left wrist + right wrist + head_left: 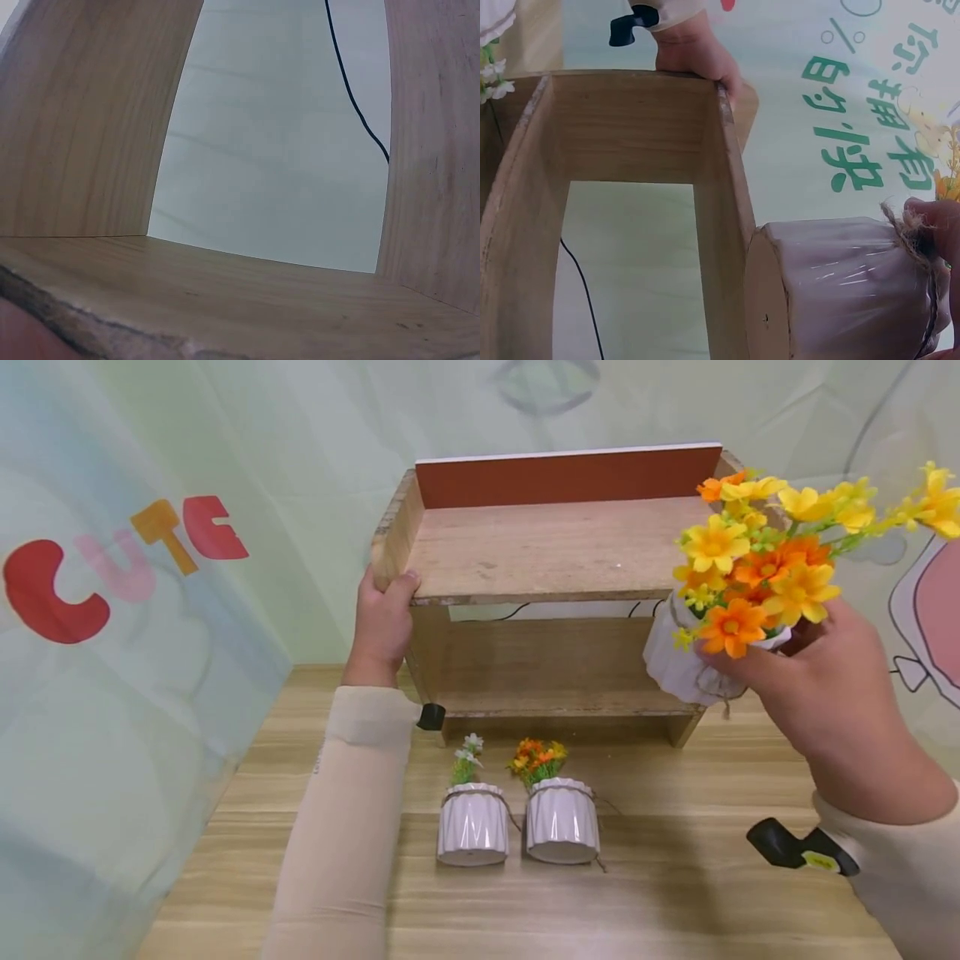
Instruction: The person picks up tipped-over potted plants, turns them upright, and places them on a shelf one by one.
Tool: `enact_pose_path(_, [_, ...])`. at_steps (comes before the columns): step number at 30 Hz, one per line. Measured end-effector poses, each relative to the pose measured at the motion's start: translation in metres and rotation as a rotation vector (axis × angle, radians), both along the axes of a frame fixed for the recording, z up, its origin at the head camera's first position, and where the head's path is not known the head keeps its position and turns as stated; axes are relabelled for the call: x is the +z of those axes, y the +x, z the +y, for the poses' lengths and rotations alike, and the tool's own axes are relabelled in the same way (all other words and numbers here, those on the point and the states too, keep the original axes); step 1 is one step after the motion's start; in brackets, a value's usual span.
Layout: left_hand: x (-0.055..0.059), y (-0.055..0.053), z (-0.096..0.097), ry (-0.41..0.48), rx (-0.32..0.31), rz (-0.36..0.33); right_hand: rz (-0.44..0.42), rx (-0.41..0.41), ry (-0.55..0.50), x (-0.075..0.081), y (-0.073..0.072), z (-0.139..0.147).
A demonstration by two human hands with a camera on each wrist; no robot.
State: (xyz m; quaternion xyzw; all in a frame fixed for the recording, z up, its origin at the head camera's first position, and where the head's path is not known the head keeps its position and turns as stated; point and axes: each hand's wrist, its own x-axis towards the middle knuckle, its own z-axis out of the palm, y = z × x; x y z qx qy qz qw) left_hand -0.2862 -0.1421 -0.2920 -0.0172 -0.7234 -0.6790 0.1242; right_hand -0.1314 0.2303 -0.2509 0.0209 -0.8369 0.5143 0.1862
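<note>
My left hand (382, 631) grips the left side panel of a small two-tier wooden shelf (525, 556), thumb at the front corner of the upper board. At the shelf's right end, my right hand (840, 714) holds a white ribbed flowerpot (671, 656) by its rim. Yellow and orange artificial flowers (765, 568) fill the pot and hide part of the fingers. In the right wrist view the flowerpot (847, 285) is seen from its side and base, its bottom right at the edge of the upper board. Twine (907, 232) is tied round its neck.
Two smaller white pots lie in front of the shelf, one with white flowers (472, 827), one with orange flowers (562, 822). Both are on the wood-grain table (315, 827). A printed curtain (247, 460) hangs behind, and a dark cable (349, 86) runs behind the shelf.
</note>
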Motion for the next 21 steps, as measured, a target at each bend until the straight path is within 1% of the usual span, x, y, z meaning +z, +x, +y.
enact_pose_path(8, [0.002, 0.0, 0.0, -0.019, 0.007, -0.018, -0.015, -0.013, -0.029, 0.019, -0.004, -0.004])
enact_pose_path(17, [0.003, 0.002, 0.0, -0.015, 0.005, -0.014, -0.021, -0.018, -0.048, 0.031, -0.012, -0.004])
enact_pose_path(21, [0.003, 0.002, 0.001, -0.014, -0.002, -0.012, -0.022, -0.017, -0.077, 0.036, -0.016, -0.002])
